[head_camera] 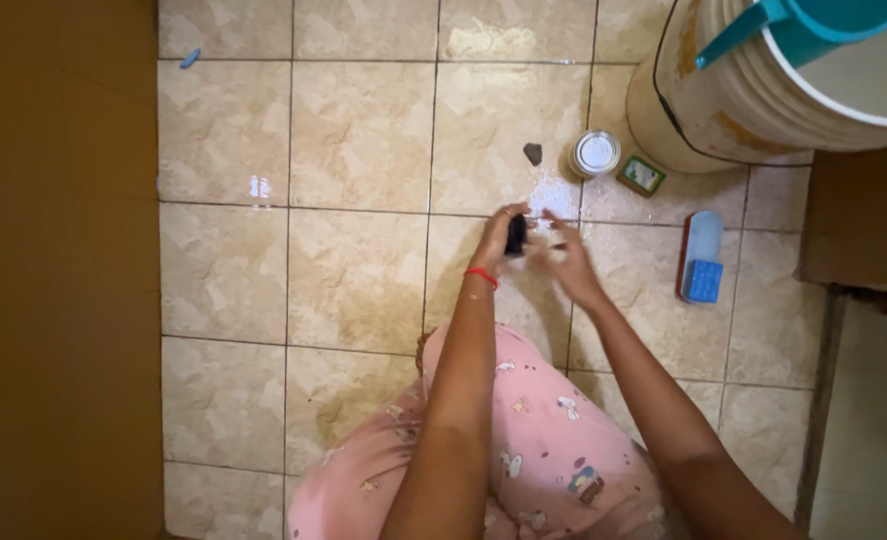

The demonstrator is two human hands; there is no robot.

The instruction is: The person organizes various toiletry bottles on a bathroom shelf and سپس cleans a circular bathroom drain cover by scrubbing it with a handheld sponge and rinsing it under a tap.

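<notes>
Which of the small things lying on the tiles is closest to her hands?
The small dark lump, just beyond the left hand; the round tin and green packet lie farther right.

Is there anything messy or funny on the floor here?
Yes. A whitish wet patch is spread on the tiled floor just past the hands, beside a small round tin. A dark lump and a blue scrap lie loose on the tiles.

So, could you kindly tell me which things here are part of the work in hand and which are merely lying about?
In hand:
- small black object, in the left hand grip
- right hand, open beside it
- white powdery patch on the tiled floor

Lying about:
- round white-lidded tin
- small green packet
- blue scrubbing brush
- dark stone
- large white bucket with teal scoop
</notes>
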